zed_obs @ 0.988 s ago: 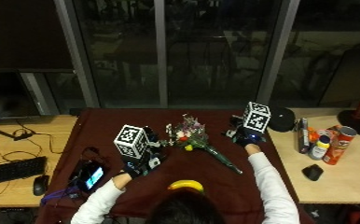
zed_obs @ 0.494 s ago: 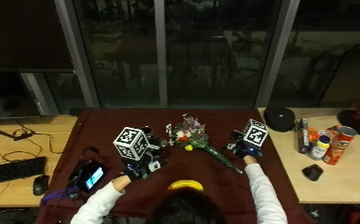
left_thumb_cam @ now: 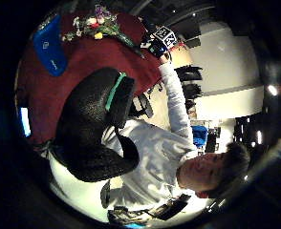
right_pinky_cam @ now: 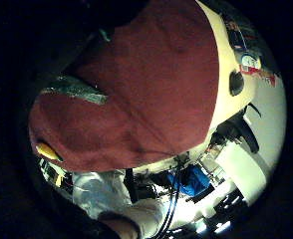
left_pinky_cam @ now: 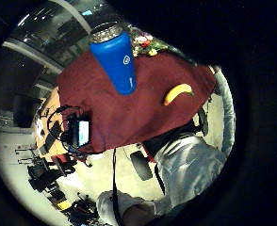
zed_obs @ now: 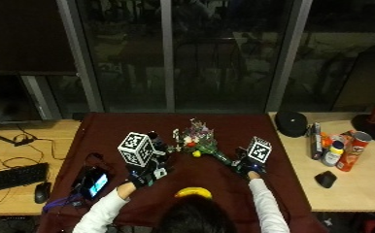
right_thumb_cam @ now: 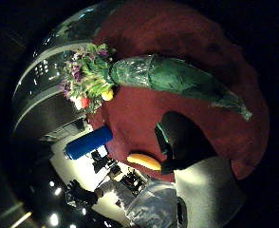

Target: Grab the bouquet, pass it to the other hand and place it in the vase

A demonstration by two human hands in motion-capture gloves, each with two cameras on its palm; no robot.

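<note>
Near the middle of the maroon table (zed_obs: 110, 127) lies the bouquet (zed_obs: 199, 142), blooms toward the far edge, its green-wrapped stem end angled toward the right edge. The right hand (zed_obs: 249, 165) sits at that stem end; whether its fingers are closed on the wrap cannot be told. The left hand (zed_obs: 144, 170) hovers near the blue bottle (left_pinky_cam: 114, 59) that evidently serves as the vase, fingers loosely curled, holding nothing. A banana (zed_obs: 193, 192) rests at the near edge, a phone (zed_obs: 94, 181) toward the left edge. Step in hand, by judgement: the pick-up. Next comes closing on the stem, lifting, and handing leftward.
</note>
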